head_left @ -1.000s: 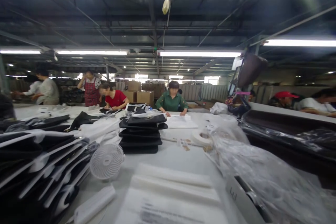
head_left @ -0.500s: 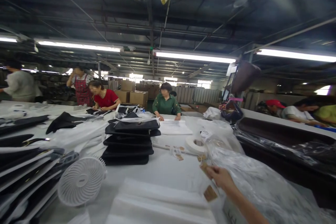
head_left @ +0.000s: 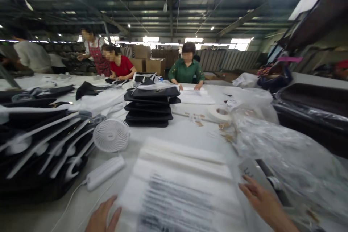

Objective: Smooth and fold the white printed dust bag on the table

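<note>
A stack of flat clear plastic bags with black printed lines (head_left: 179, 188) lies on the white table right in front of me. My left hand (head_left: 102, 215) rests flat at the stack's near left corner, fingers apart. At the stack's right edge lies my right hand (head_left: 259, 197), fingers spread, beside a grey box (head_left: 251, 170). Neither hand holds anything.
A small white fan (head_left: 111, 135) and a white power strip (head_left: 104, 172) sit left of the stack. Black bags with white handles (head_left: 35, 145) pile at the left, folded black items (head_left: 149, 107) ahead, crumpled clear plastic (head_left: 282, 152) at right. Tape roll (head_left: 219, 113). Several people work at the far side.
The view has tipped down toward the table. My right hand came back from the reach toward the tags and now lies at the stack's edge; my left hand has come into view.
</note>
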The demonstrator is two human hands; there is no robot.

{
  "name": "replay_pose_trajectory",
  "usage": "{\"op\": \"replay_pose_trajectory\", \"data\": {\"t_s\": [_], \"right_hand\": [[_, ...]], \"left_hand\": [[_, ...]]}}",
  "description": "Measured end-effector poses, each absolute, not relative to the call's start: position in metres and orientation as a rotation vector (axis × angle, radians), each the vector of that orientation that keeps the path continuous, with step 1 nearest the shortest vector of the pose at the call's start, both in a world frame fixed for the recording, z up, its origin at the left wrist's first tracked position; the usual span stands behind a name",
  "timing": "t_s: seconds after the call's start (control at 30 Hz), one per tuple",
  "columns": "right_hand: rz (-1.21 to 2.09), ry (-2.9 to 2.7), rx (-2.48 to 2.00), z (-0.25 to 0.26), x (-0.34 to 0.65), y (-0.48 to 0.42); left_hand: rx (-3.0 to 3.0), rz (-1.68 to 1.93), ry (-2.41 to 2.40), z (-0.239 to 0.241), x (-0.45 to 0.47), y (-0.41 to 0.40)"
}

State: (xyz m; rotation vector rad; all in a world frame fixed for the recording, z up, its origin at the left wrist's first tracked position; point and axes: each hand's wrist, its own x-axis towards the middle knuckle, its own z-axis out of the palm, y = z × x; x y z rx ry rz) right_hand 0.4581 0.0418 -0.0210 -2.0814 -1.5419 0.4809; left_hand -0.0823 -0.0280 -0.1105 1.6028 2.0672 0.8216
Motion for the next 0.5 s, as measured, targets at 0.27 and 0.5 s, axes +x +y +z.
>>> {"op": "replay_pose_trajectory", "data": {"t_s": [0.27, 0.5], "right_hand": [[0.625, -1.407, -2.369, -0.084, 0.448, 0.001], [0.525, -1.436, -2.441, -0.066, 0.426, 0.06]], "left_hand": [[1.669, 0.314, 2.154, -0.098, -0.072, -0.023], [1.603, 0.295, 2.063, -0.083, -0.076, -0.003]]}}
